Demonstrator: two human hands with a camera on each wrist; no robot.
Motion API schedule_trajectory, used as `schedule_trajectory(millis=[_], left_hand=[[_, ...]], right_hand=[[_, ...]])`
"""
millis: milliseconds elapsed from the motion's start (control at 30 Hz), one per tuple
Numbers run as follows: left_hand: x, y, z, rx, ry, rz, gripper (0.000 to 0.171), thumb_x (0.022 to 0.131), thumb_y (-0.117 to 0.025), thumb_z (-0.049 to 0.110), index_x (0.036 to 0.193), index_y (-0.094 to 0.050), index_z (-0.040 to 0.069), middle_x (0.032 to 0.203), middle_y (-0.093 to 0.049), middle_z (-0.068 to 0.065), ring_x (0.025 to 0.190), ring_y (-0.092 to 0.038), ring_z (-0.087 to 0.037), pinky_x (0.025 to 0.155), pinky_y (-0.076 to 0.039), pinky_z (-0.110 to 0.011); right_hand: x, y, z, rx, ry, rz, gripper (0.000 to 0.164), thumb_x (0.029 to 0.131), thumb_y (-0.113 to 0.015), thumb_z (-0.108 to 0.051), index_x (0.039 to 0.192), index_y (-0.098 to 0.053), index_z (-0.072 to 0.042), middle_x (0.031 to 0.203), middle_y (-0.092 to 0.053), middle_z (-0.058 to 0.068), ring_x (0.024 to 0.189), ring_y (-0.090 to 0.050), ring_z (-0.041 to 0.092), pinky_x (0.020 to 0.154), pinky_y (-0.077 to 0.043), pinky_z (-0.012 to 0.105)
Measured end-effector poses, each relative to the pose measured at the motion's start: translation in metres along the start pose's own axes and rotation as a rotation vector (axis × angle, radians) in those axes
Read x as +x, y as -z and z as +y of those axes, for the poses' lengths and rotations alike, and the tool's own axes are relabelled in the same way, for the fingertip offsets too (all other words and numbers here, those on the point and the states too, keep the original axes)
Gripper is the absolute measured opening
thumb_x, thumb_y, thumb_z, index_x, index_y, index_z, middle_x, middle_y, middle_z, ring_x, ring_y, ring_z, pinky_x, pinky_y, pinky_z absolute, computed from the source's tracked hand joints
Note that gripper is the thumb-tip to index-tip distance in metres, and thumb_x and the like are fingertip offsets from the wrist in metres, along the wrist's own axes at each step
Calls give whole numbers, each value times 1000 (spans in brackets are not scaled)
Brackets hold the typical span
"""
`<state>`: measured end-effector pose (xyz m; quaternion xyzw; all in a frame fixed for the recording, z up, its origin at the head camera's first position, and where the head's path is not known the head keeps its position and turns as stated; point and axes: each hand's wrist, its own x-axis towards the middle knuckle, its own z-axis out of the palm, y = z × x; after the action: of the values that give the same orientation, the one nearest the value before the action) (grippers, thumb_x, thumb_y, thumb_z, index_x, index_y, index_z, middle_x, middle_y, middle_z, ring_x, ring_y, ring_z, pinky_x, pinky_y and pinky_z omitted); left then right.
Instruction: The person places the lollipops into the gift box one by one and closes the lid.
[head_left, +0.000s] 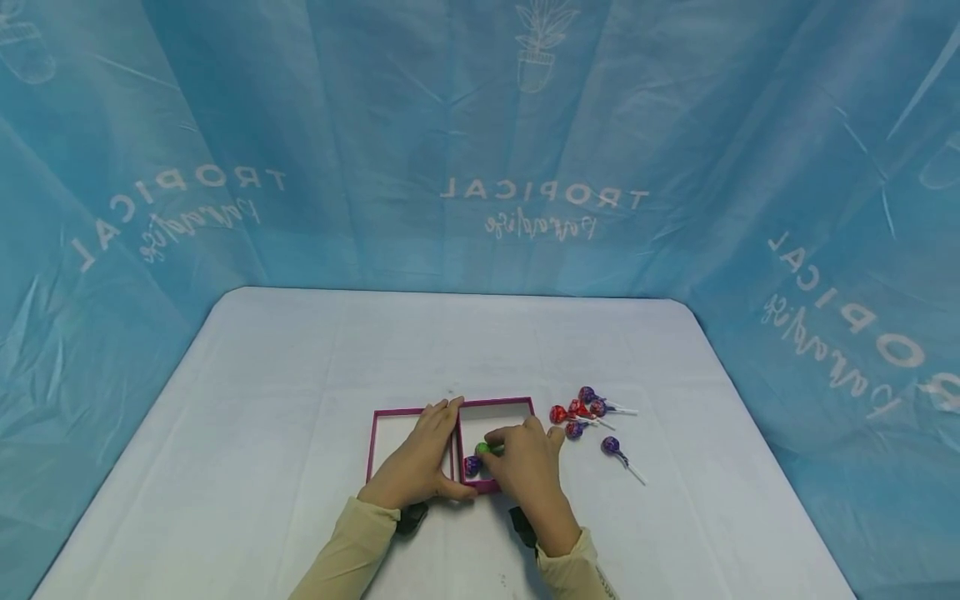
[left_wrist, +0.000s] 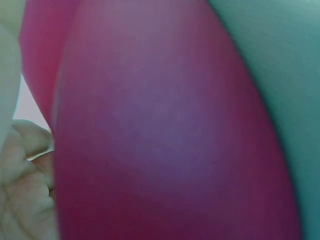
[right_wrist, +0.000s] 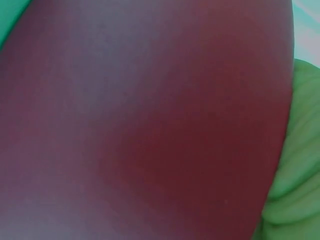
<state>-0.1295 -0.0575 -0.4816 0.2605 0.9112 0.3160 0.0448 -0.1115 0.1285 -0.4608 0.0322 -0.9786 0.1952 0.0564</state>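
In the head view my left hand point(head_left: 420, 460) rests over the divide between two magenta-edged trays, its thumb along the front wall and its fingers straight toward the far corner. Under it lies the left tray point(head_left: 371, 450). Inside the right tray point(head_left: 495, 402), my right hand point(head_left: 528, 467) pinches a green-wrapped lollipop point(head_left: 482, 448) between thumb and finger. A purple lollipop point(head_left: 472, 466) lies beside it near the front left corner. In the left wrist view a blurred magenta wall point(left_wrist: 165, 130) covers most of the picture; a dark-red surface point(right_wrist: 175, 130) fills the right wrist view.
To the right of the trays, a red lollipop point(head_left: 558, 414) and several purple and red ones lie bunched together, white sticks pointing right. A single purple lollipop point(head_left: 611, 446) lies nearer the front. All rest on a white-covered table point(head_left: 300, 358) with a blue printed curtain point(head_left: 390, 167) around it.
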Motion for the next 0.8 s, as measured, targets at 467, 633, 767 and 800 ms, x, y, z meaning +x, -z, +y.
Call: schedule_trajectory(millis=[467,633,767,800], left_hand=[[0,-2,1,-21,4,-13,131,64,-93,52,161,-18,3,163,-28,-18,152,-21,-39,123,-26,-53],[0,-3,0,-20,17,-17,132,64,-92,53,161,-17,4,164,-27,-19,152,-20,-41,122,-27,-54],[0,-2,0,-14,16,-16,133,64,-92,53,161,-16,3,164,-26,-19,152,-20,-40,123,-25,-53],[0,-1,-1,-13,17,-16,133,64,-92,53,161,-16,3,164,-26,-19,152,-20,-40,123,-24,-53]], right_hand=[[1,16,11,121,-18,169,20,82,-83,-31,99,-83,-20,78,-73,5,84,-56,26,79,-28,54],[1,22,16,104,-37,201,22,83,-81,-33,102,-83,-22,85,-76,7,91,-59,30,80,-30,59],[1,26,22,106,-53,237,23,84,-81,-32,104,-82,-20,89,-78,7,95,-60,32,80,-30,59],[0,28,24,103,-58,242,23,84,-81,-31,104,-82,-20,89,-77,8,94,-61,33,79,-30,59]])
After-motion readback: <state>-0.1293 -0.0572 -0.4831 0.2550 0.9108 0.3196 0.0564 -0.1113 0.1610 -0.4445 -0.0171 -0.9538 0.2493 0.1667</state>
